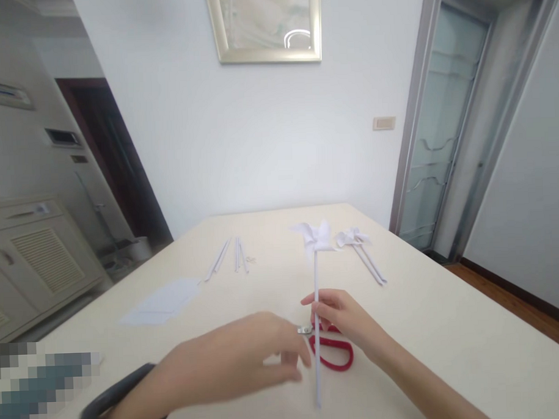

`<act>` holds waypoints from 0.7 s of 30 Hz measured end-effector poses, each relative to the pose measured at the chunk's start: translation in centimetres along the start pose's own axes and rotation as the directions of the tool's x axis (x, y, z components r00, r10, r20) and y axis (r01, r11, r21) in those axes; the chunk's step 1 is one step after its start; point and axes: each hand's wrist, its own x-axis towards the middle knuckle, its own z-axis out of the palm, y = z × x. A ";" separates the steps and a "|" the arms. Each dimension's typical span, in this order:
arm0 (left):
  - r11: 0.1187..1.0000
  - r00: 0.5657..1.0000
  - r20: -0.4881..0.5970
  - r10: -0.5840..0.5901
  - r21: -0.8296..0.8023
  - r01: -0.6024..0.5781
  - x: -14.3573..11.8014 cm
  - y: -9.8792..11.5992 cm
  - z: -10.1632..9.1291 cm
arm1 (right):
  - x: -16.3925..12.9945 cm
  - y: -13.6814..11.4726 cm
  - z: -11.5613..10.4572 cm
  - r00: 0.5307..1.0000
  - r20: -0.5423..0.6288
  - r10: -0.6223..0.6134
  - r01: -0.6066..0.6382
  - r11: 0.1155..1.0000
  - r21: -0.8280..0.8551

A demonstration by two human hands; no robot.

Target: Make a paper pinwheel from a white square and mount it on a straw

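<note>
A white paper pinwheel (316, 237) stands upright on a rolled paper stick, with my right hand (341, 317) closed around the stick near its middle. My left hand (270, 350) is just left of the stick's lower part, its fingers apart and curved, with nothing in them. Behind the stick lies a pair of scissors (337, 366) with red handles; my left hand hides most of the blades. Two finished-looking pinwheels (354, 236) on paper sticks lie beyond my right hand, partly overlapping.
Several rolled paper sticks (238, 255) lie at the back left of the cream table (264, 283), with small bits beside them. White paper sheets (163, 302) are stacked at the left. A blurred-out item (42, 389) sits at the near left corner. The wall (277, 142) rises behind the table.
</note>
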 end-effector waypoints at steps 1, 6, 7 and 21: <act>0.999 0.998 -0.064 -0.029 -0.047 0.026 1.4 -0.6 -0.5 | 0.2 0.1 -0.2 1.000 -0.008 -0.009 0.009 1.000 -0.026; 0.978 0.981 -0.132 -0.146 -0.166 0.123 4.1 -4.6 0.4 | 0.9 0.5 -1.7 0.997 -0.062 -0.044 0.031 0.979 -0.204; 0.975 0.976 -0.148 -0.161 -0.177 0.134 3.8 -5.1 0.9 | 0.9 0.5 -2.0 0.996 -0.080 -0.049 0.027 0.968 -0.248; 0.966 0.947 -0.287 -0.142 -0.251 0.069 1.2 -6.7 3.3 | 1.4 1.4 -3.0 0.967 -0.255 -0.032 -0.201 0.523 -0.828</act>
